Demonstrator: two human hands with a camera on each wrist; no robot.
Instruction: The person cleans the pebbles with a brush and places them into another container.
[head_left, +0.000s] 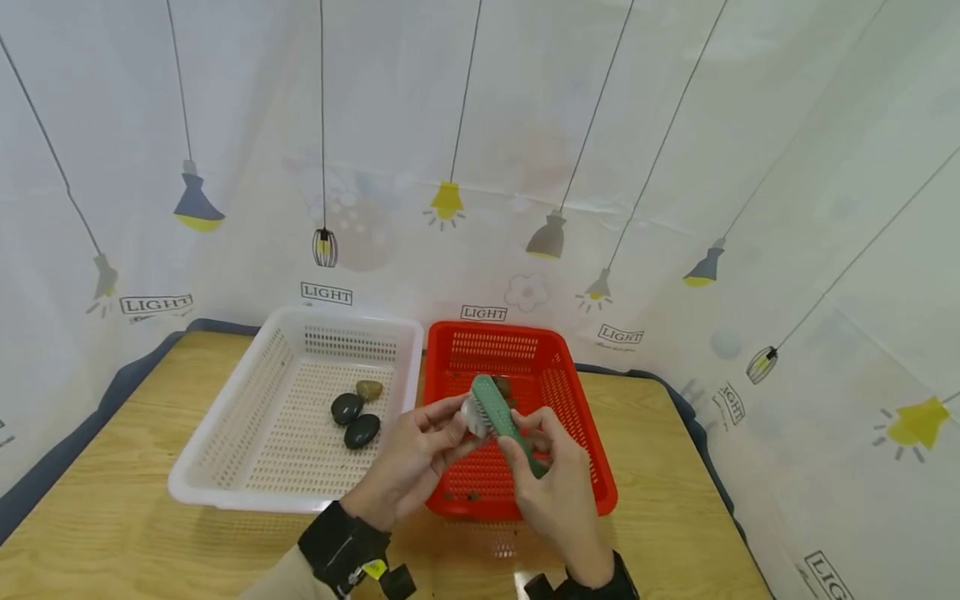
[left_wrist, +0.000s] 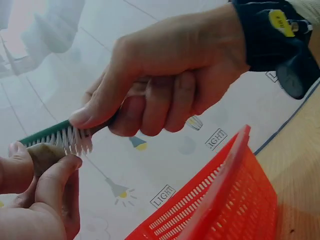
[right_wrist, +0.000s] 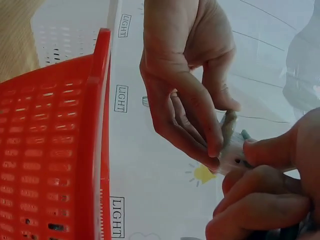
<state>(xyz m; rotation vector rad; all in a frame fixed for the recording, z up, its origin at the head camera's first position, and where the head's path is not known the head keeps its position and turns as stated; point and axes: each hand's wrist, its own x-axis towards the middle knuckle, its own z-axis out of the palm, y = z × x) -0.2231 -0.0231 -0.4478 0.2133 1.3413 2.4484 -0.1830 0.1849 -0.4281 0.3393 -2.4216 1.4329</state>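
Above the red basket (head_left: 592, 446), my left hand (head_left: 412, 458) pinches a small stone (left_wrist: 46, 156) between thumb and fingers. It looks olive-brown in the left wrist view and pale grey in the head view. My right hand (head_left: 558, 483) grips the handle of a green brush (head_left: 495, 408), thumb laid along it. White bristles (left_wrist: 75, 142) touch the stone's surface. In the right wrist view, the left hand (right_wrist: 187, 95) holds the stone (right_wrist: 228, 126) by its edge, while the right hand (right_wrist: 267, 195) hides much of the brush.
To the left stands a white basket (head_left: 189, 467) holding two black stones (head_left: 354, 419) and a tan stone (head_left: 369, 390). A brown stone (head_left: 502, 386) and dark bits (head_left: 472, 496) lie in the red basket. Behind the wooden table (head_left: 667, 508) hangs a printed cloth (head_left: 390, 125).
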